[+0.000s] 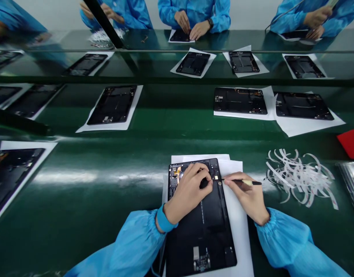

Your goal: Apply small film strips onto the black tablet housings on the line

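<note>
An opened tablet [214,219] lies on white paper sheets [237,215] in front of me, its dark inner side and small circuit parts showing. My left hand [191,188] rests over its upper part, thumb and fingertips pinched together; whatever they hold is hidden. A blue band is round that wrist. In my right hand [248,198] is a slim pointed tool [246,181], black with a cream section, held like a pen. Its tip reaches the tablet's right edge, beside a small bright square part and close to my left fingertips.
A heap of white paper strips [302,179] lies to the right, near a red object [351,141] and clear plastic packs [352,182]. More opened tablets [113,105] lie on paper across the green table [93,192]. Co-workers in blue sleeves [194,13] work opposite.
</note>
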`<state>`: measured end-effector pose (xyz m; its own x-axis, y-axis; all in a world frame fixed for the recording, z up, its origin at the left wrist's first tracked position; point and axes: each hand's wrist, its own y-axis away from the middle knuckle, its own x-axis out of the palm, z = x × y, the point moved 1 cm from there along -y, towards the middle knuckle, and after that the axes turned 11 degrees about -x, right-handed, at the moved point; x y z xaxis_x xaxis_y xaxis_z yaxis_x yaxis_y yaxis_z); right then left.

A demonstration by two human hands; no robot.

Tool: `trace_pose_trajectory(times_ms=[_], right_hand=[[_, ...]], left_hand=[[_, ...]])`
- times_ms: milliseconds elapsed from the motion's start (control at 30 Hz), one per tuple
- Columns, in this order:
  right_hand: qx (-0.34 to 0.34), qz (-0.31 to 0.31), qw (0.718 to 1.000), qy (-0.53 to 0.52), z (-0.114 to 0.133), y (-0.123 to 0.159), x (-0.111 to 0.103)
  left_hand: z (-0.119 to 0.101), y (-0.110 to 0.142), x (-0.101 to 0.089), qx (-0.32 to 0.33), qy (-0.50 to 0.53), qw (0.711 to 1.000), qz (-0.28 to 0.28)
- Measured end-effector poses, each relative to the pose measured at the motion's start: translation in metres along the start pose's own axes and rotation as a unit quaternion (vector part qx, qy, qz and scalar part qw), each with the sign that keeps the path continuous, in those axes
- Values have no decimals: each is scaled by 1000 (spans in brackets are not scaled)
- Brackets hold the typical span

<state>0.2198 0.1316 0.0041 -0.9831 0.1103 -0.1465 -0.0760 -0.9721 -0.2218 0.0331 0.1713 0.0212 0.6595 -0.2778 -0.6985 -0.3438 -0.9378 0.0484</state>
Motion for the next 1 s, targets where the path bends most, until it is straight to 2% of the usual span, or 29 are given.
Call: trace_pose_trajectory(times_ms=[100, 333, 600, 833, 1000], right_hand=[[9, -8, 1000, 6, 3, -5, 2], [30, 42, 999, 10, 0, -9, 8], [0, 77, 996, 37, -4, -8, 1], [-28, 69, 995, 67, -1, -7, -7], [-21, 62, 995, 75, 2, -10, -8]], left_hand=[[0, -1, -1, -17, 14, 1000, 1], [-1, -3, -3, -35, 52, 998, 9], [-3, -4, -4, -36, 50, 998, 8], [-4, -6, -4, -46, 51, 997, 20], [-4, -6, -4, -47, 55, 997, 16]])
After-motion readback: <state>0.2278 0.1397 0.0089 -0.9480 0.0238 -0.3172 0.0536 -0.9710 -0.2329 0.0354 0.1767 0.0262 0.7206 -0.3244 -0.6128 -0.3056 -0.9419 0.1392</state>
